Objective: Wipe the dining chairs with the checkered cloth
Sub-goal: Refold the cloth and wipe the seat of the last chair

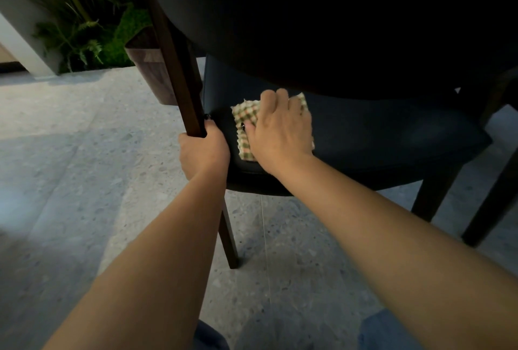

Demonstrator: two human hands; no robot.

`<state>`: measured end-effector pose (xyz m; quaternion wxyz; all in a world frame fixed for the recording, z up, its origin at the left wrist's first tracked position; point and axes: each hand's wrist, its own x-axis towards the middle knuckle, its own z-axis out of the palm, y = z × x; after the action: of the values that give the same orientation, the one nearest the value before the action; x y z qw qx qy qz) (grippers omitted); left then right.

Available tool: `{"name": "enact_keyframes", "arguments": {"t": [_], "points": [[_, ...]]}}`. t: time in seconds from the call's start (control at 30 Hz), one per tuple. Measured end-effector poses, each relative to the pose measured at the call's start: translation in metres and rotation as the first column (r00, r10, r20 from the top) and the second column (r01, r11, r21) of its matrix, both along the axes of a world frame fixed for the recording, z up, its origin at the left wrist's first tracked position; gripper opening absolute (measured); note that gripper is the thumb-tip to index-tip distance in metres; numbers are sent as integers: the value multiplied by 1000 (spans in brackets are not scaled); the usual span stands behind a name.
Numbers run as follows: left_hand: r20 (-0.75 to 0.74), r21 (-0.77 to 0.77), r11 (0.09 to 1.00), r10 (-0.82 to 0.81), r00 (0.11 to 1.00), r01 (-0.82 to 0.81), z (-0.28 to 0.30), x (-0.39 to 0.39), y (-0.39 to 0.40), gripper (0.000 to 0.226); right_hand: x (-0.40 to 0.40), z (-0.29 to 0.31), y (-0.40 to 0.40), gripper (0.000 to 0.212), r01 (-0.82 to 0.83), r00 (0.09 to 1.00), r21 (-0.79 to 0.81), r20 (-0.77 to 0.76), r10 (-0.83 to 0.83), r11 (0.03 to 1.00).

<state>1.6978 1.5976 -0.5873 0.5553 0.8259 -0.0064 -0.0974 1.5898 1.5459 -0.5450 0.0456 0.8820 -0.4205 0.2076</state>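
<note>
Far left, bkgd: green ferns and leafy plants [84, 21] against a pale wall, above the grey speckled stone floor [84, 167]. Not part of the job.

Next: the slim dark-brown wooden chair leg [179, 69] runs down at a slant from top left. The left hand [204, 150] wraps round it low down, fingers curled tight on the wood, just beside the seat edge. Prob. there to steady the chair so it doesn't skid or rock w/ the wiping pressure, and the slant suggests the frame may be tipped twd the person, though I can't tell for sure.

Centre: the small green, pink and cream checkered cloth [245, 117] lies flat on the dark navy padded seat [392, 136] of the dining chair, near the seat's left rear part, under the curved dark backrest [308, 27]. The right hand [280, 131] sits on top of it, palm down, fingers bent at the knuckles and pressing the cloth to the upholstery. It looks more like pushing than pinching, though fingertips are hidden. Flat contact gives wide coverage per stroke.

Right: most of the seat is beyond the cloth, so the next strokes likely go that way. Two more dark legs [437, 187] stand at far right. Lighting is dim there, so surface detail is hard to read.
</note>
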Motion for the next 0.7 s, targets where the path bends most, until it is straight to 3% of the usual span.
{"name": "enact_keyframes", "arguments": {"t": [0.1, 0.2, 0.27, 0.7], "points": [[4, 0, 1000, 2, 1000, -2, -1, 1, 0, 42, -7, -4, 5, 46, 4, 998, -214, 66, 10, 977], [5, -4, 1000, 3, 1000, -3, -1, 0, 0, 41, -6, -7, 5, 69, 135, 991, 2, -10, -135, 991], [3, -1, 1000, 8, 1000, -8, -1, 0, 0, 41, -2, -6, 1, 76, 172, 984, 60, -65, -168, 983], [-14, 1, 1000, -9, 1000, 9, 2, -1, 1, 38, 6, 2, -12, 33, -154, 970, 70, -181, 165, 986]]}}
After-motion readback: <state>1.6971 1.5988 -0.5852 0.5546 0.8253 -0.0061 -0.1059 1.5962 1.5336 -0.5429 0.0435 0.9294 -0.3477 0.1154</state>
